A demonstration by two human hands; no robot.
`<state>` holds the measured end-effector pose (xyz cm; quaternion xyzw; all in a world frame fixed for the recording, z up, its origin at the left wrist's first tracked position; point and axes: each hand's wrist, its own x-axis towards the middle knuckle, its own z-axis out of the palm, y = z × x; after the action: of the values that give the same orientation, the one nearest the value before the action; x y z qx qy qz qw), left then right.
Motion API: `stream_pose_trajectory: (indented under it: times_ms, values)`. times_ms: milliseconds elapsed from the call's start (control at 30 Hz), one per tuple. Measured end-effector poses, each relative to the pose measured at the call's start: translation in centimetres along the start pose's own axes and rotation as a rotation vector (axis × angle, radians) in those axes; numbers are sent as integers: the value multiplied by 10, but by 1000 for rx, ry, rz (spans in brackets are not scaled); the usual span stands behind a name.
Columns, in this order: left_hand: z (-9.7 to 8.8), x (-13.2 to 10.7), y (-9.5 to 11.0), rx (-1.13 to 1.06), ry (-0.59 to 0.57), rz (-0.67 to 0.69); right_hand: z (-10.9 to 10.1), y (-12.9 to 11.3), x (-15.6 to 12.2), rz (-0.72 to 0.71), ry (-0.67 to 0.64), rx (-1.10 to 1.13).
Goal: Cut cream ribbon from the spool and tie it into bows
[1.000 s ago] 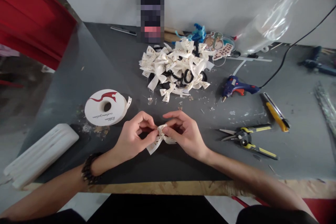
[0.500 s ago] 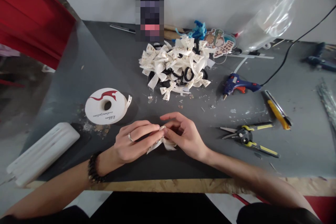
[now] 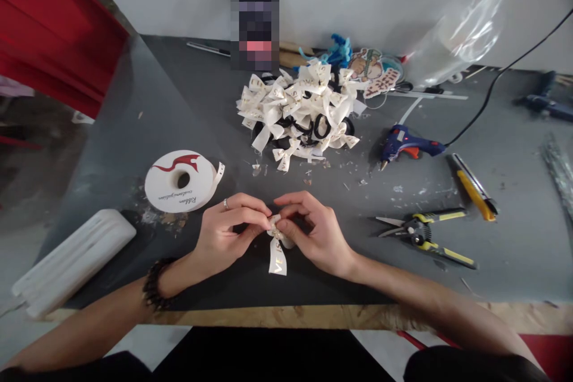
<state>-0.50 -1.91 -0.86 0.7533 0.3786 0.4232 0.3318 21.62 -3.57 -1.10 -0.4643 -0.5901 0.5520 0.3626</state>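
A cream ribbon bow (image 3: 278, 255) with gold lettering is pinched between my two hands, just above the table near its front edge. My left hand (image 3: 230, 230), with a ring and a dark beaded bracelet, grips the bow's left side between thumb and fingertips. On the other side my right hand (image 3: 316, 233) pinches it with thumb and index finger. One lettered tail hangs down toward me; the fingers partly cover the knot and loops. Left of my hands stands a ribbon spool (image 3: 179, 191), its printed loose end sticking out to the right.
Behind my hands lies a heap of cream bows (image 3: 290, 104) with black hair ties. To the right are a blue glue gun (image 3: 405, 144) with a black cord, yellow-black snips (image 3: 421, 233) and a yellow cutter (image 3: 474, 191). A white lamp-like bar (image 3: 74, 262) lies at front left.
My left hand has shifted its fingers and opened its curl, now pinching with thumb and fingertips. The bow has turned so a lettered tail hangs toward me. My right hand has barely moved.
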Motion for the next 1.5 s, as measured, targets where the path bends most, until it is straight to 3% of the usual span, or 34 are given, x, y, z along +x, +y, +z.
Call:
stream_pose_trajectory:
  times_ms: [67,200,367,600,700,867,1133,1233,1400,1500]
  values:
    - [0,-2,-1,54,22,0,-1,0,0,11,-46,67]
    - [2,-7,-4,216,83,128,1,0,0,66,-126,134]
    - [4,-9,-7,400,81,157,3,2,2,127,14,67]
    - [7,-11,-5,488,-47,134,1,0,3,-34,105,-201]
    - [7,-12,-3,376,-50,84,-3,-1,6,16,88,-193]
    - [4,-10,1,-152,-75,-258,-5,0,8,80,68,-123]
    - [2,3,3,-156,-31,-511,1,2,6,98,52,-53]
    - [1,7,2,-263,-28,-561,2,2,6,90,70,-57]
    - [2,2,-5,-299,139,-560,3,2,3,22,118,-36]
    - [4,-2,-9,-480,97,-533,4,1,1,12,146,7]
